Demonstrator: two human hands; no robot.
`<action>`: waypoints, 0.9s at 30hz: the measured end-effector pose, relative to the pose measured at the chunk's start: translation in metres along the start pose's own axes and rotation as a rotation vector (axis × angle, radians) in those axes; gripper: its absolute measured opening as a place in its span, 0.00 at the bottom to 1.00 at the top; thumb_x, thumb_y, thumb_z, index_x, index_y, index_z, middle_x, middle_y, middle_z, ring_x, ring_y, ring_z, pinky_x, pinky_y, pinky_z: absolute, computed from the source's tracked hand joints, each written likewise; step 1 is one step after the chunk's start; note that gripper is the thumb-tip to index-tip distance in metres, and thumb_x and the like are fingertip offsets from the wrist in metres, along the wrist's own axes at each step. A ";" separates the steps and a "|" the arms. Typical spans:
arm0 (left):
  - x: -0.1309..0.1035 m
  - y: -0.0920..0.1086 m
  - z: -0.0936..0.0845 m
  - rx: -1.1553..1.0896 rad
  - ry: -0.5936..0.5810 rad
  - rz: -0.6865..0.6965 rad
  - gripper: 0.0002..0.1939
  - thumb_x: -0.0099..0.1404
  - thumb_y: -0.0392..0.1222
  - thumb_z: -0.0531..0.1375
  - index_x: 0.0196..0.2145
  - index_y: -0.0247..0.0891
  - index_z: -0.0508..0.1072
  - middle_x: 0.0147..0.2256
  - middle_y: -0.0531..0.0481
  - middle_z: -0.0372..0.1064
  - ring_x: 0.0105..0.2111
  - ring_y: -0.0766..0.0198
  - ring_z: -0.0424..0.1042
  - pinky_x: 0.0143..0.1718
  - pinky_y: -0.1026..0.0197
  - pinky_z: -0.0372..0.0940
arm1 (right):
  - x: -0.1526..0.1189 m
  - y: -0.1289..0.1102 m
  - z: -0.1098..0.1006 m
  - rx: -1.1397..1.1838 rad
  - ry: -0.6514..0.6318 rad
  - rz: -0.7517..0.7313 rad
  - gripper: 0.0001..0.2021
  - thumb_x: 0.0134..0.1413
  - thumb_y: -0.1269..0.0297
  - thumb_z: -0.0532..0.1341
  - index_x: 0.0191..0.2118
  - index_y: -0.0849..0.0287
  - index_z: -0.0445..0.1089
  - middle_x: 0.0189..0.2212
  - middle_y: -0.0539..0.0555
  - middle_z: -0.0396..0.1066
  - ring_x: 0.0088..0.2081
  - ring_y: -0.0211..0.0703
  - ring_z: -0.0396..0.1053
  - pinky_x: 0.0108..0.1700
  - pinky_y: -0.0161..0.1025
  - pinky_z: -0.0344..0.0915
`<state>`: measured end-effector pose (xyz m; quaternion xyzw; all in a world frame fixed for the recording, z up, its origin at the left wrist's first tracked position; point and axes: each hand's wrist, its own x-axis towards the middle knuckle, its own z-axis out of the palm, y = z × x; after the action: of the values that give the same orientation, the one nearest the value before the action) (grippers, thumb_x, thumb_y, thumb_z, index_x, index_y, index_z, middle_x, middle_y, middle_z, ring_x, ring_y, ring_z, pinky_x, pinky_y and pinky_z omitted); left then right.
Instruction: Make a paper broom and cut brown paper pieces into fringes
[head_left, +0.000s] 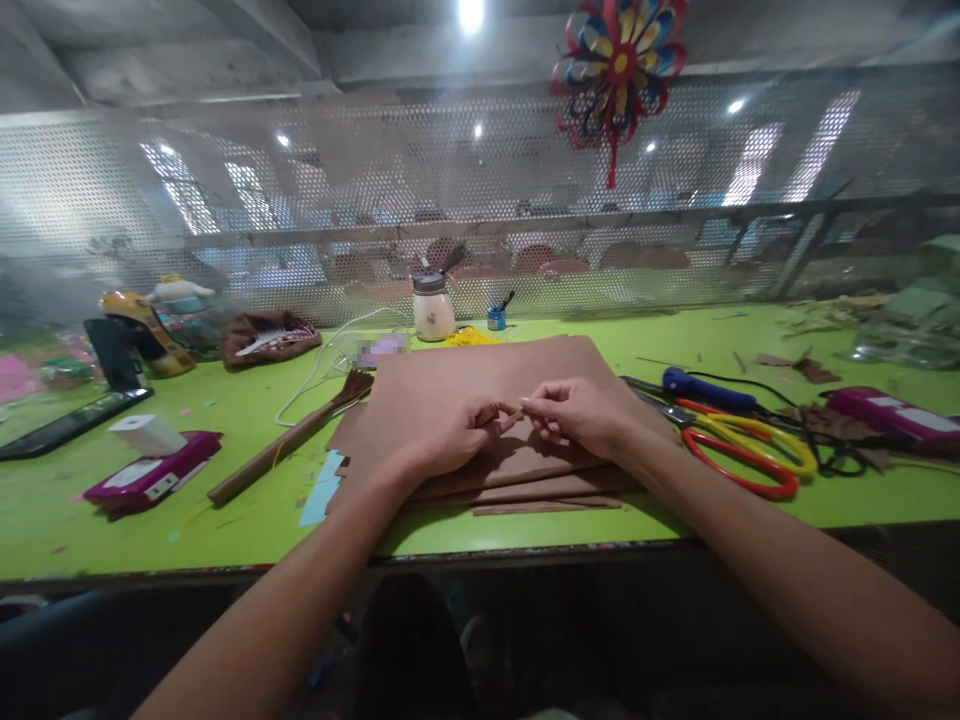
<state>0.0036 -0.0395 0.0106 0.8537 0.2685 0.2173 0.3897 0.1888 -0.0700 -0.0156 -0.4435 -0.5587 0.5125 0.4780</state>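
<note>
A stack of brown paper sheets (450,385) lies on the green table, with my hands above its middle. Between them is a small, narrow strip of brown paper (512,421). My left hand (461,437) is closed, its curled fingers gripping the strip's near end. From the other side, my right hand (577,415) pinches the strip's upper end between thumb and fingertips. Just right of the stack lie scissors with red and yellow handles (750,488), their blades partly hidden by my right wrist. A tool with a blue handle (709,390) rests behind them.
To the left lie a brown rolled paper stick (277,455), a purple power strip (161,478) and a black device (71,420). Behind the stack stand a lidded pale jug (433,310) and a small blue bottle (496,318). Another purple block (892,420) sits at right, near paper scraps.
</note>
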 end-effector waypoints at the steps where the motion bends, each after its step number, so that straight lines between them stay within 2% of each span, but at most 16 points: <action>1: -0.001 0.000 0.000 -0.002 -0.012 -0.013 0.13 0.60 0.42 0.51 0.38 0.33 0.69 0.30 0.51 0.66 0.28 0.69 0.62 0.31 0.67 0.57 | 0.001 0.000 0.000 0.012 0.004 0.004 0.13 0.42 0.57 0.63 0.24 0.63 0.65 0.14 0.46 0.62 0.15 0.27 0.55 0.18 0.27 0.52; 5: -0.003 -0.003 -0.002 -0.036 -0.102 -0.056 0.17 0.62 0.48 0.48 0.40 0.32 0.66 0.18 0.57 0.56 0.18 0.72 0.53 0.22 0.68 0.51 | 0.002 0.000 -0.002 0.088 0.027 0.021 0.13 0.40 0.58 0.65 0.23 0.64 0.65 0.15 0.46 0.63 0.15 0.27 0.56 0.18 0.28 0.53; 11: -0.003 -0.009 -0.007 -0.132 -0.169 -0.030 0.19 0.62 0.51 0.49 0.39 0.32 0.66 0.17 0.59 0.52 0.18 0.73 0.52 0.22 0.68 0.50 | 0.002 -0.002 -0.004 0.154 0.075 0.026 0.15 0.37 0.58 0.67 0.22 0.62 0.63 0.15 0.45 0.63 0.14 0.27 0.57 0.16 0.28 0.51; 14: -0.003 -0.010 -0.005 -0.201 -0.185 -0.083 0.19 0.61 0.52 0.49 0.39 0.32 0.65 0.17 0.57 0.56 0.19 0.72 0.54 0.23 0.67 0.51 | 0.000 -0.006 -0.002 0.094 0.133 0.018 0.15 0.36 0.57 0.67 0.21 0.62 0.62 0.13 0.45 0.62 0.13 0.27 0.55 0.15 0.27 0.47; 18: -0.001 -0.013 -0.001 -0.246 -0.146 -0.141 0.19 0.59 0.52 0.52 0.34 0.31 0.67 0.25 0.50 0.66 0.23 0.70 0.60 0.25 0.67 0.54 | -0.001 -0.008 0.000 0.020 0.181 -0.026 0.15 0.37 0.56 0.65 0.20 0.61 0.62 0.12 0.44 0.60 0.12 0.26 0.51 0.13 0.28 0.43; 22: 0.001 -0.016 -0.002 -0.223 -0.076 -0.099 0.16 0.55 0.50 0.57 0.30 0.31 0.68 0.27 0.50 0.65 0.27 0.69 0.61 0.28 0.66 0.56 | 0.002 -0.003 0.002 0.042 0.165 -0.057 0.15 0.39 0.55 0.64 0.21 0.61 0.62 0.13 0.45 0.60 0.14 0.27 0.53 0.15 0.28 0.47; 27: -0.001 -0.014 -0.006 -0.260 -0.103 -0.124 0.17 0.56 0.50 0.56 0.33 0.31 0.70 0.22 0.54 0.59 0.22 0.72 0.56 0.22 0.68 0.50 | 0.003 -0.001 0.007 0.162 0.032 -0.075 0.15 0.43 0.54 0.62 0.25 0.62 0.65 0.20 0.49 0.66 0.21 0.31 0.61 0.23 0.30 0.59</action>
<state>-0.0044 -0.0293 0.0030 0.7878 0.2699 0.1815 0.5230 0.1819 -0.0686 -0.0142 -0.3904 -0.5240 0.5308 0.5397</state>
